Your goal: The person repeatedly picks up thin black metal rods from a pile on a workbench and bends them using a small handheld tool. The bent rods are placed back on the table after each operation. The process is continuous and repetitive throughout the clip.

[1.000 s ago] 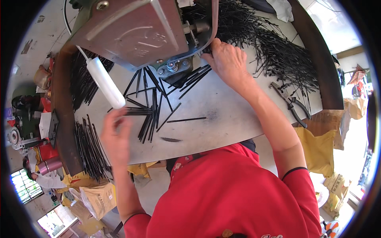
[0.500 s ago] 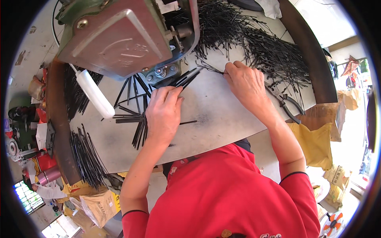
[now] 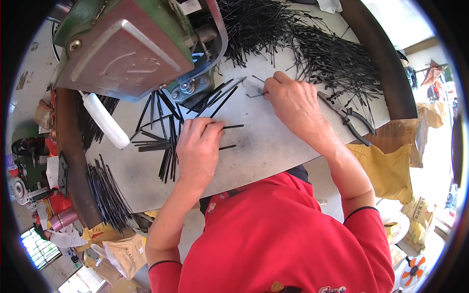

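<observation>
My left hand (image 3: 198, 152) is closed low over the metal tabletop, with a short thin black rod (image 3: 234, 126) sticking out sideways from its fingertips. Under and beside that hand, more black rods (image 3: 155, 145) fan out in a loose pile. Several others (image 3: 220, 97) lie slanted between the hand and the machine. My right hand (image 3: 295, 103) pinches a few thin black wires (image 3: 255, 94), whose slightly blurred ends point left toward the machine. Its fingertips hide how many wires it grips. Black-handled pliers (image 3: 349, 117) rest on the table beside my right wrist.
A green and maroon machine (image 3: 127, 53) with a white handle (image 3: 105, 121) overhangs the table's left side. Heaps of black wires (image 3: 337, 63) cover the far right. A bundle of black rods (image 3: 107, 193) lies at the left edge. Brown raised rims (image 3: 383, 58) border the table.
My left hand has drawn back from the rods by the machine, and a rod now juts from its fingers. My right hand has shifted slightly left, and its wires' ends are spread wider.
</observation>
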`<state>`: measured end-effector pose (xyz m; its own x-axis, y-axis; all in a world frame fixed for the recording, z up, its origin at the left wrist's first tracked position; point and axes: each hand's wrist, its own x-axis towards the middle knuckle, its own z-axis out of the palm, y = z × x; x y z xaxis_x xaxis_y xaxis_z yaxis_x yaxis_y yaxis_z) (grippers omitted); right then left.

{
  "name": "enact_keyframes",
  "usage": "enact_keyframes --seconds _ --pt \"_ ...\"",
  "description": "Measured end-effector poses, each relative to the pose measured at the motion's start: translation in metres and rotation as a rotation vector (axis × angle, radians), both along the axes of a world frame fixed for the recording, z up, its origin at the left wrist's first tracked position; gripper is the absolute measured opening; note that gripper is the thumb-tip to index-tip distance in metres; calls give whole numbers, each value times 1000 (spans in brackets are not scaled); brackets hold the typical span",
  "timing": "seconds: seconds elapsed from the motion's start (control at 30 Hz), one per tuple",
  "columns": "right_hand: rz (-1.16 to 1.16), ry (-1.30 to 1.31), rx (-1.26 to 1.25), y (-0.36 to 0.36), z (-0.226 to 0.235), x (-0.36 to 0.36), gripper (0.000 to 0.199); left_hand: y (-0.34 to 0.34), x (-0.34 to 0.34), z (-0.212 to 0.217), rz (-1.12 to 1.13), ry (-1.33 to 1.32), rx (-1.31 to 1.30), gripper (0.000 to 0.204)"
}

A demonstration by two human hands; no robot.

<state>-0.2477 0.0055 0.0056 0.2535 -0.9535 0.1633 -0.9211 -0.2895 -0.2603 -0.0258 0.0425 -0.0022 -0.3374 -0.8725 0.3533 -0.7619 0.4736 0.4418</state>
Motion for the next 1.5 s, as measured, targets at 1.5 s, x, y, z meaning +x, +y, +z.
enact_keyframes --seconds 1.5 --pt "91 -317 -139 -7 9 98 9 -47 31 8 256 1537 800 27"
